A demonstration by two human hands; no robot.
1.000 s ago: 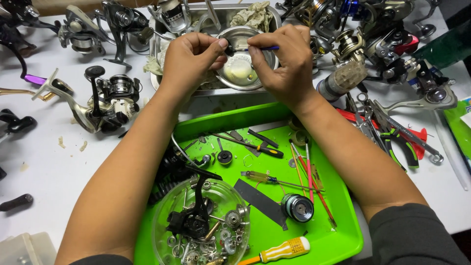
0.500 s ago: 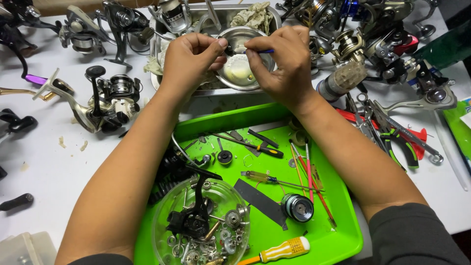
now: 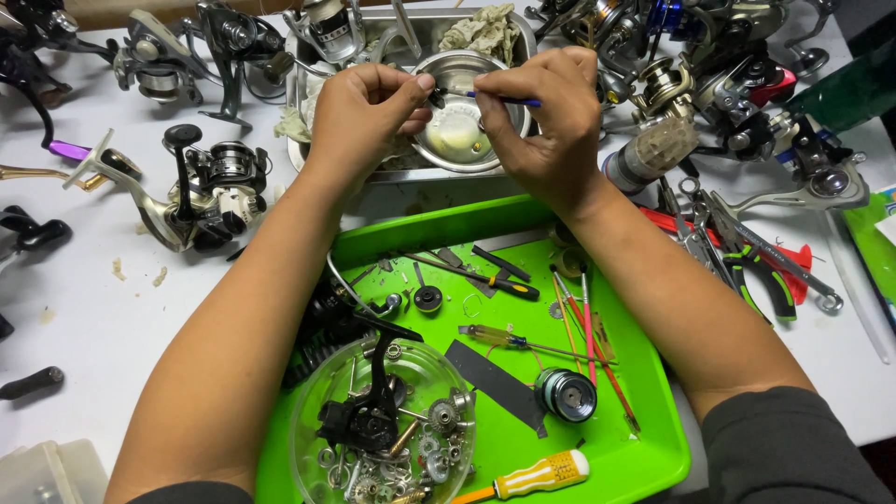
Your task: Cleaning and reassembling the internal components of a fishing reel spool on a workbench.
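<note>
Surface: white worktable (image 3: 84, 308), crowded with fishing-reel parts and tools; view looks down from above.

Near, bottom centre: bright green tray (image 3: 653, 439). In it, a clear round bowl (image 3: 303, 439) of small gears, screws and a black reel frame; a yellow-handled screwdriver (image 3: 537, 474); a round spool (image 3: 567, 394); thin red-shafted tools (image 3: 590, 327).

Middle, left of frame: a silver spinning reel (image 3: 201, 187) lying on its side. Right of frame: pliers with green and black grips (image 3: 761, 280).

Far, top centre: a metal tray (image 3: 509, 28) holding a round steel bowl (image 3: 457, 140) and a crumpled rag (image 3: 485, 33).

Above that bowl: left hand (image 3: 359, 117), fingertips pinched on a small dark part (image 3: 436, 97). Right hand (image 3: 541, 126), closed in a pen grip on a thin blue-handled tool (image 3: 499, 97).

Tool, orientation: long axis runs nearly level across the frame, tip pointing left at the part, handle end to the right.

Handling, judged: the part is tiny, light and rigid, probably oily and so slippery; best pinched by its edges directly over the bowl. The tool is light, stiff and slender; hold near the tip for control. Its exact kind cannot be told.
</note>
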